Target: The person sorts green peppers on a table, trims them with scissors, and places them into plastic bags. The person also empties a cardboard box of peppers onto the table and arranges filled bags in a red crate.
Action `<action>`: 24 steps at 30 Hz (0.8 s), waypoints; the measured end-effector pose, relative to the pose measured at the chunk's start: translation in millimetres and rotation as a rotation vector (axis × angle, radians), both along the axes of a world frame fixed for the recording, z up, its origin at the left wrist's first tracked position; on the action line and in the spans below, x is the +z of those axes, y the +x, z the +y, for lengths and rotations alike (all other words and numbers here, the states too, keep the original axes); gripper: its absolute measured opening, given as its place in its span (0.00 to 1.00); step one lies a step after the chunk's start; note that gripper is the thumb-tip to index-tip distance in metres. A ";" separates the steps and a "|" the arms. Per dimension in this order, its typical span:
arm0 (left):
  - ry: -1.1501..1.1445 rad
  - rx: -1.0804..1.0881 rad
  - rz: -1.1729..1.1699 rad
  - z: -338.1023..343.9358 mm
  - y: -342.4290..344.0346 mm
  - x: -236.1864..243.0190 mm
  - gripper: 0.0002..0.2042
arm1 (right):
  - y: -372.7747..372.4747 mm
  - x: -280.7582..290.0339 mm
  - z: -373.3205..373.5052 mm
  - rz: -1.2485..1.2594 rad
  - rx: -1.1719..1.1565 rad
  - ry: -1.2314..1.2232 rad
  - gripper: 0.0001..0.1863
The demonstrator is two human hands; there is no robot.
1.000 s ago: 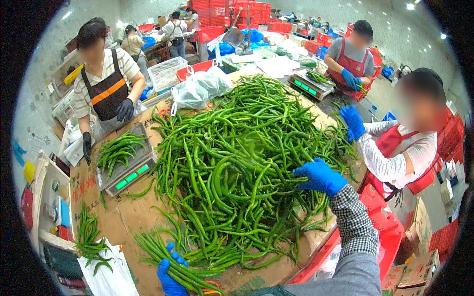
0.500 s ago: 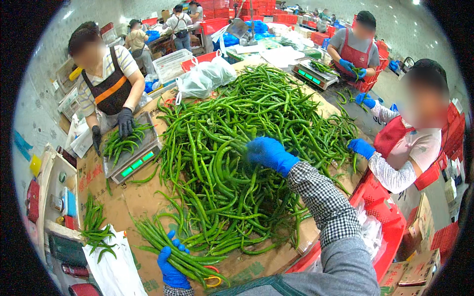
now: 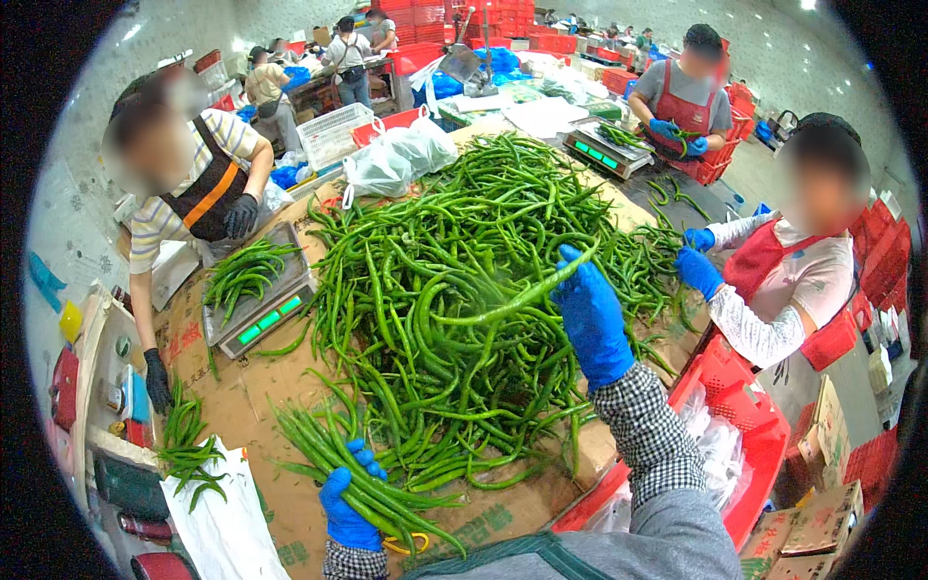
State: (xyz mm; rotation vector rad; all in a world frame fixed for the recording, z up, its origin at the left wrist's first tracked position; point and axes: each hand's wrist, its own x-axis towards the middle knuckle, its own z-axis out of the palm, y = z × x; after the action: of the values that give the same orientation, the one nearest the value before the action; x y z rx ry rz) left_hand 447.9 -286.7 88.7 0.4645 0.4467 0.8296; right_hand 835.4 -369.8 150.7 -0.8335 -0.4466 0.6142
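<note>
A large heap of long green chili peppers [image 3: 483, 377] covers the middle of the cardboard-lined table [image 3: 246, 401]. My left hand [image 3: 350, 507], in a blue glove, is closed round a bunch of long green peppers [image 3: 333, 459] at the near side of the heap. Over the heap's right part, my blue-gloved right hand [image 3: 592, 324] pinches one long green pepper [image 3: 517, 305] near its end, the pepper stretching out to the left. Beside my left wrist lies something with yellow-orange loops [image 3: 411, 543], partly hidden by the bunch.
A digital scale [image 3: 266, 314] with peppers stands on the left; another scale [image 3: 604, 150] stands at the back right. Near left are a white sheet [image 3: 227, 512] and a small pepper pile [image 3: 188, 440]. A red crate [image 3: 744, 416] stands at right. Co-workers stand on both sides.
My right hand has lifted off the heap, moving right with one pepper in it. My left hand's bunch has shifted slightly right. The left co-worker now reaches toward the small pile.
</note>
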 end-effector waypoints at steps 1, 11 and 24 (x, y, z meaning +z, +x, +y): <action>0.005 -0.004 0.012 -1.4 1.6 4.9 0.27 | -2.2 -10.3 -3.7 -0.011 0.070 0.017 0.20; 0.002 -0.154 0.048 -10.7 28.4 -4.4 0.26 | -113.8 -12.9 0.0 -0.588 0.365 -0.326 0.13; -0.151 -0.166 0.185 -19.7 38.8 -39.9 0.22 | -182.2 -59.8 34.1 -0.924 0.499 -0.490 0.26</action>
State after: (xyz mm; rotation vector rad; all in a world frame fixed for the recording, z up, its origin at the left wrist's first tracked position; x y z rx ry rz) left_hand 486.7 -306.4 48.8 0.4333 0.6288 0.5903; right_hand 653.1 -335.6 90.9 -1.4893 -1.4113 0.7880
